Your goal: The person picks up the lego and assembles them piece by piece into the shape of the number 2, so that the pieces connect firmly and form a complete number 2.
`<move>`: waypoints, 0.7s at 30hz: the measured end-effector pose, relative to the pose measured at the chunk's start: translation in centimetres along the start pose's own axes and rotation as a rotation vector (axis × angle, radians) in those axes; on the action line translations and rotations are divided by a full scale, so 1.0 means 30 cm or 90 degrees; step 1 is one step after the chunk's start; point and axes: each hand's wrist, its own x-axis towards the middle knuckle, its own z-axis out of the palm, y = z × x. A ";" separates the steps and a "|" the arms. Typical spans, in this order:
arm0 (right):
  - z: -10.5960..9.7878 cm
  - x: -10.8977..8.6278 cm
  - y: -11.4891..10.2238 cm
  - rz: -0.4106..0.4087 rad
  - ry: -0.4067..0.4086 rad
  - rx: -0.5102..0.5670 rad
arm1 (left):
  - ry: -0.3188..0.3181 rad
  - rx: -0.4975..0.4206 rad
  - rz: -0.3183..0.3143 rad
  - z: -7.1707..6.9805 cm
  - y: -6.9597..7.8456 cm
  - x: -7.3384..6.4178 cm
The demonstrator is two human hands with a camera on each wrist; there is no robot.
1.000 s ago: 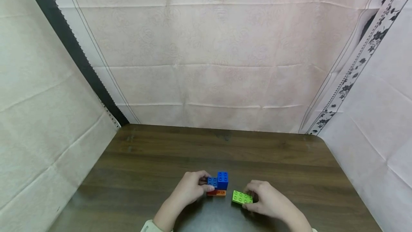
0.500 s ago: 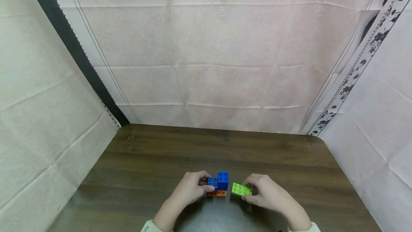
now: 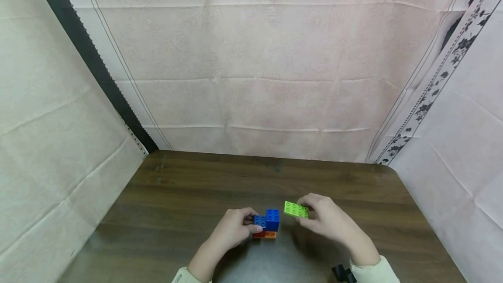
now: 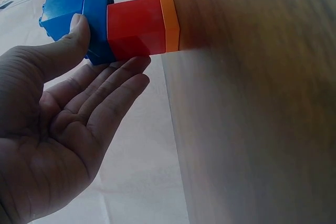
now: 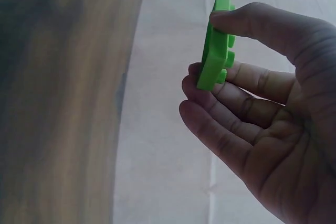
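My left hand (image 3: 233,229) holds a small stack of toy building bricks on the table, thumb on the blue part and fingers along the far side. In the left wrist view the stack has an orange plate (image 4: 170,17) at its base, a red brick (image 4: 136,27) above it, then a blue brick (image 4: 98,19) and a taller-reaching blue brick (image 4: 63,9) on top. To the right of the stack, my right hand (image 3: 328,218) pinches a flat lime-green brick (image 3: 295,209) between thumb and fingers, studs up. It hangs above the table, level with the stack's top.
The brown wooden table (image 3: 220,178) runs back to a pale cloth wall (image 3: 271,64), with cloth at both sides too. A black object (image 3: 343,273) sits beside the right sleeve (image 3: 375,271).
My right hand has lifted the lime-green brick up and away from the table, now beside the stack's top. The left hand and the stack have stayed in place.
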 end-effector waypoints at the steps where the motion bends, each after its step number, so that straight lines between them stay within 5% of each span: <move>1: -0.005 0.005 -0.005 0.002 0.000 0.000 | 0.001 0.001 0.002 0.000 0.000 0.000; 21: 0.056 0.066 -0.114 -0.039 -0.043 0.061 | -0.002 0.000 0.014 -0.003 0.000 -0.002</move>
